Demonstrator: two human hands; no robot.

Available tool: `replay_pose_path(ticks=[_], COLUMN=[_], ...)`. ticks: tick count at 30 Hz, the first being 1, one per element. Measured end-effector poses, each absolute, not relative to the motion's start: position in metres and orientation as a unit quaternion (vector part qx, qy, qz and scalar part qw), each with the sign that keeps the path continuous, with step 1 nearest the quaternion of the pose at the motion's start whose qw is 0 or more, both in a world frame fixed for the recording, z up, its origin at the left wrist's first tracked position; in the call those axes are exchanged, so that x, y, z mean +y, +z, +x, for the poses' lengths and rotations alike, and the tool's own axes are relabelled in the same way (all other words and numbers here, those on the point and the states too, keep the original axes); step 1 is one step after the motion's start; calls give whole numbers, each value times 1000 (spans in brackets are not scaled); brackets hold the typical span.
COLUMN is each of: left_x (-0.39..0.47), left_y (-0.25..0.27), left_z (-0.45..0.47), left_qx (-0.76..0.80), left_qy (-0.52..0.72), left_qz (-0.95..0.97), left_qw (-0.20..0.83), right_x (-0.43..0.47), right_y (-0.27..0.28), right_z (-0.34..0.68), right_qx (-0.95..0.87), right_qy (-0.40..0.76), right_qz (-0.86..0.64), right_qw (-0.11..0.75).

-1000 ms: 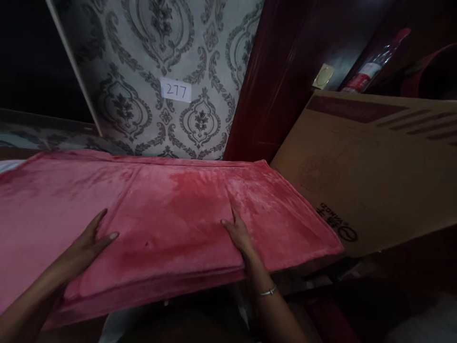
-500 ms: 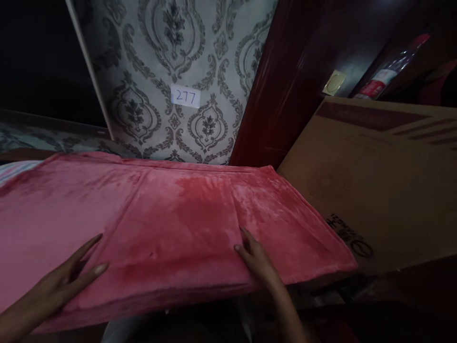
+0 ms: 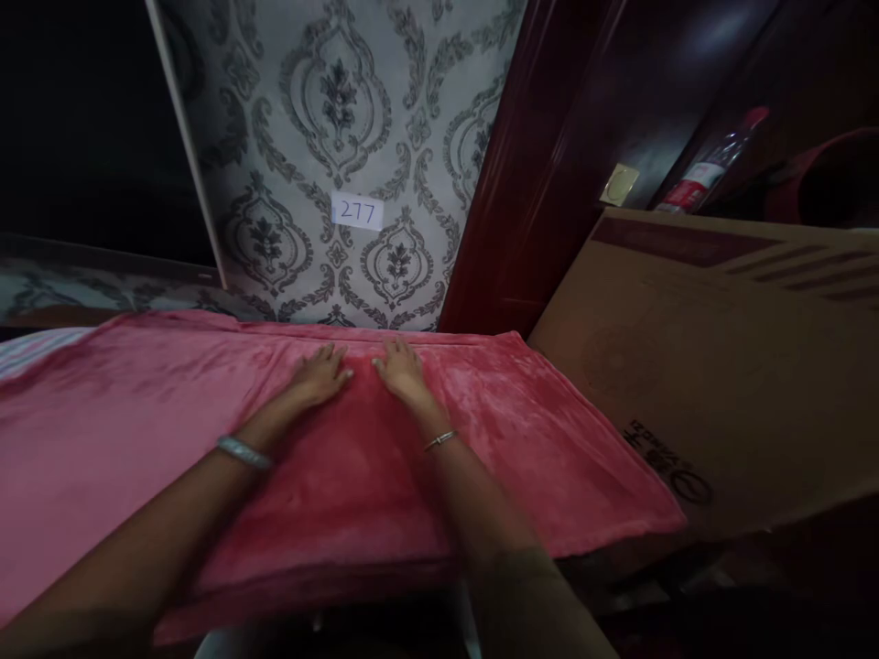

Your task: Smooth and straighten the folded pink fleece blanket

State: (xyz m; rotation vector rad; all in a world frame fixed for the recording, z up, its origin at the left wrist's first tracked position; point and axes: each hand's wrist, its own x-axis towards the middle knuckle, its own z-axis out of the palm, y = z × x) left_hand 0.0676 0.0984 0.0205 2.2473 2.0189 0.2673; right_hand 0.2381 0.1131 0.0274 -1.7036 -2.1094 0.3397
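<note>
A plush pink-red blanket [image 3: 536,448] lies spread over a surface in front of me, with crease lines across it and its front edge hanging down. Near its far edge, left of the middle, my left hand [image 3: 321,373] rests flat with fingers apart. My right hand [image 3: 402,368] lies palm down just to the right of it, fingers stretched toward the wall. The two hands are a short gap apart, and neither grips the cloth. A wide bracelet [image 3: 244,452] circles my left wrist, and a thin bangle [image 3: 440,440] my right.
Patterned wallpaper [image 3: 405,119] with a paper label [image 3: 357,210] marked 277 rises behind the blanket. A dark screen [image 3: 89,128] stands at left. On the right are a large cardboard box [image 3: 728,384], a dark red wooden panel [image 3: 522,165] and a plastic bottle [image 3: 700,178].
Both hands have moved forward from the blanket's front part to near its far edge and closer together. The view has shifted slightly.
</note>
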Motion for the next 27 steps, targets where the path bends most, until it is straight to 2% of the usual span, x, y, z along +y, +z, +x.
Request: replay_pose_path(ticks=[8, 16, 23, 27], left_x=[109, 111, 99, 103], left_y=[-31, -28, -16, -11], left_z=[58, 58, 56, 48], left_qx=[675, 680, 686, 688], left_qy=[81, 68, 115, 123], left_qz=[733, 728, 706, 711], left_qw=[-28, -41, -131, -76], right_x=[124, 126, 121, 121], right_y=[-37, -32, -24, -17], right_z=[240, 239, 242, 248], right_qx=[-758, -756, -755, -758], right_qy=[106, 114, 125, 140], right_qz=[-621, -620, -610, -603], right_qw=[168, 177, 205, 206])
